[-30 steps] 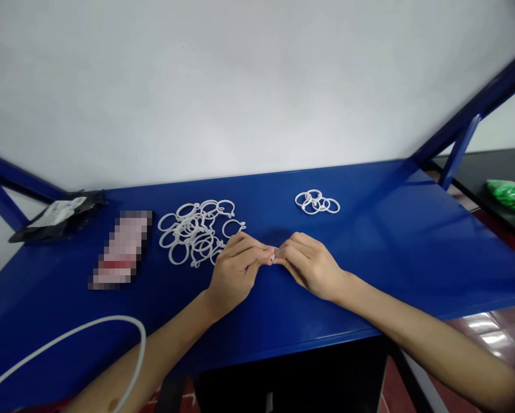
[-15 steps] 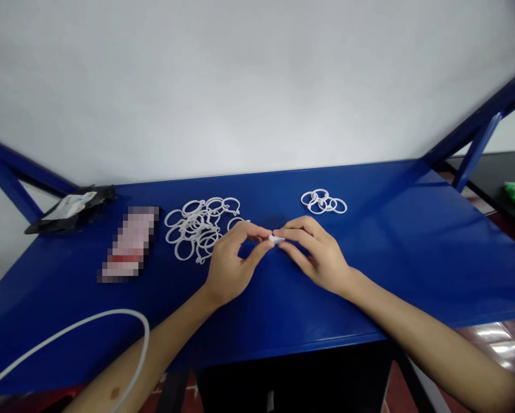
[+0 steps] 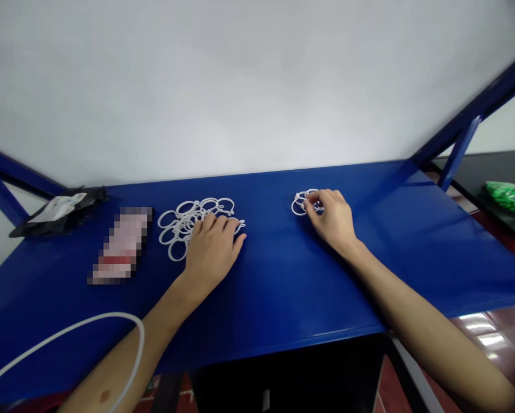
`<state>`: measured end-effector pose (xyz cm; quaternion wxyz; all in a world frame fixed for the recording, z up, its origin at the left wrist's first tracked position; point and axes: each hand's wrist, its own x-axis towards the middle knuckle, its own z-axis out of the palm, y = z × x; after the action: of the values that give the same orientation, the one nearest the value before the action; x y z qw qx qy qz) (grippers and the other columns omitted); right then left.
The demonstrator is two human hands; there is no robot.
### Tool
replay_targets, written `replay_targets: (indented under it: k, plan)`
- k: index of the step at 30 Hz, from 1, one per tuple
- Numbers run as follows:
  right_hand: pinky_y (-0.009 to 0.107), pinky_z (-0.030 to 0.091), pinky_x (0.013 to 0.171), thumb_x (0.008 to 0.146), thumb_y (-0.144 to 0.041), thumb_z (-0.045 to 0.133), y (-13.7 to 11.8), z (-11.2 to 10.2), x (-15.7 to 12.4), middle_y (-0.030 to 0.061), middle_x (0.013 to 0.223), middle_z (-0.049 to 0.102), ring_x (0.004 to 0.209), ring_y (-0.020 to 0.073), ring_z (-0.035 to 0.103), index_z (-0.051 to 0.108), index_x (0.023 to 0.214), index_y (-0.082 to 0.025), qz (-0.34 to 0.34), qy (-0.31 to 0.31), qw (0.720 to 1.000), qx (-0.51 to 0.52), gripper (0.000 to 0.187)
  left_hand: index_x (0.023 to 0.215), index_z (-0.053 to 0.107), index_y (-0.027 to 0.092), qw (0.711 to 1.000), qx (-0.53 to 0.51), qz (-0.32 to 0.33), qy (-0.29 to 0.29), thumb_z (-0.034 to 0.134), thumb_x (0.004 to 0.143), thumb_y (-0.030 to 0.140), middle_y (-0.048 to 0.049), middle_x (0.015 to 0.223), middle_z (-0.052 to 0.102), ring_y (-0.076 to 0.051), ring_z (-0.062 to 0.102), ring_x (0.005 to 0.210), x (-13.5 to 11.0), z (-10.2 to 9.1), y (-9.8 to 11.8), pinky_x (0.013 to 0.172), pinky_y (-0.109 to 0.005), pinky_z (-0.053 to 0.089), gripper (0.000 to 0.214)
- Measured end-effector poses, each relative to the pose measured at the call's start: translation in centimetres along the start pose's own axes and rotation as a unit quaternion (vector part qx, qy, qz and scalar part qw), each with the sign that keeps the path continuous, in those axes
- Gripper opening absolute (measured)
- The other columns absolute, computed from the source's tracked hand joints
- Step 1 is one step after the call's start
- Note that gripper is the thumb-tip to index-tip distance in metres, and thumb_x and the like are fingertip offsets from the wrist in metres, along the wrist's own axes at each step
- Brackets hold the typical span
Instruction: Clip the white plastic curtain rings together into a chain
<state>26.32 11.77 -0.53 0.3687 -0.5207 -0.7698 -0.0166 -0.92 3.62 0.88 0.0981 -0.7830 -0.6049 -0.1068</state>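
White plastic rings, several with a small loop at the edge like curtain rings, lie in two groups on a blue table (image 3: 283, 275). The larger pile of rings (image 3: 178, 229) is at the left, partly covered by my left hand (image 3: 212, 246). That hand reaches over it palm down, fingers stretched forward and thumb apart. My right hand (image 3: 330, 221) is at the smaller group of rings (image 3: 299, 205), covering its right part. Thumb and index finger pinch together at a white ring there; the other fingers are curled behind.
A blurred-out pinkish flat object (image 3: 122, 244) lies left of the large pile. Farther left is a black plastic package (image 3: 62, 212) with a white label. A white cable (image 3: 89, 318) loops over my left forearm. Blue frame bars (image 3: 459, 152) rise at the table's ends, before a pale wall.
My hands have parted from the middle, where both pinched a small white piece. The left has gone to the large pile, the right to the small group. The view has shifted slightly.
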Motion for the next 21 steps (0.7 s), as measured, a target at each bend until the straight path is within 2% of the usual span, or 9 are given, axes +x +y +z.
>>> replay_targets:
  k: [3,7,10,13,16,21]
  plan:
    - [0.038,0.048,0.075,0.093,-0.025,0.062,0.4,0.6,0.0,0.0091,0.089,0.071,0.085,0.0250,0.057,0.067,0.093,-0.018,-0.007,-0.003,1.000,-0.029,0.009,0.114,0.070,0.014,1.000,0.009,0.009,-0.022,0.052,0.099,0.030,-0.0134,0.102,0.072,-0.036,0.058,0.103,-0.1,0.2,0.2,0.088,-0.050,0.046,0.028]
    - [0.040,0.048,0.079,0.096,-0.027,0.059,0.3,0.6,-0.1,0.0111,0.094,0.070,0.088,0.0262,0.054,0.069,0.098,-0.018,-0.019,0.002,0.999,-0.044,0.014,0.104,0.071,0.015,0.999,0.018,0.020,-0.019,0.046,0.101,0.026,-0.0122,0.098,0.072,-0.034,0.058,0.099,-0.1,0.4,0.2,0.086,-0.048,0.044,0.027]
    - [0.042,0.048,0.080,0.097,-0.028,0.058,0.0,0.1,0.0,0.0122,0.096,0.068,0.090,0.0268,0.054,0.070,0.099,-0.017,-0.028,0.019,0.998,-0.049,0.016,0.095,0.070,0.017,1.000,0.001,0.025,-0.004,0.045,0.100,0.024,-0.0110,0.092,0.072,-0.032,0.058,0.096,-0.1,0.6,0.2,0.084,-0.048,0.044,0.027]
    - [0.044,0.050,0.081,0.097,-0.028,0.058,-0.9,-0.6,-0.4,0.0114,0.096,0.068,0.090,0.0269,0.056,0.070,0.099,-0.019,-0.049,0.023,0.998,-0.025,0.015,0.087,0.066,0.019,0.997,-0.071,0.016,0.035,0.050,0.096,0.022,-0.0079,0.086,0.071,-0.030,0.058,0.092,0.0,0.6,0.4,0.084,-0.046,0.045,0.018]
    - [0.047,0.052,0.086,0.098,-0.025,0.058,-2.6,-1.3,-1.3,0.0096,0.098,0.069,0.095,0.0262,0.060,0.068,0.103,-0.020,-0.086,-0.020,0.994,0.063,0.013,0.083,0.060,0.021,0.977,-0.209,0.016,0.048,0.055,0.090,0.019,-0.0032,0.081,0.068,-0.024,0.058,0.085,0.0,-0.1,1.0,0.079,-0.040,0.048,0.009]
    - [0.043,0.057,0.093,0.100,-0.024,0.056,-5.5,-2.1,-3.0,0.0108,0.125,0.065,0.113,0.0226,0.064,0.061,0.126,-0.023,-0.132,-0.160,0.945,0.253,0.027,0.086,0.058,0.021,0.911,-0.411,0.006,-0.027,0.053,0.091,0.019,0.0015,0.078,0.064,-0.013,0.059,0.069,-0.2,-1.9,2.1,0.061,-0.025,0.047,0.008]
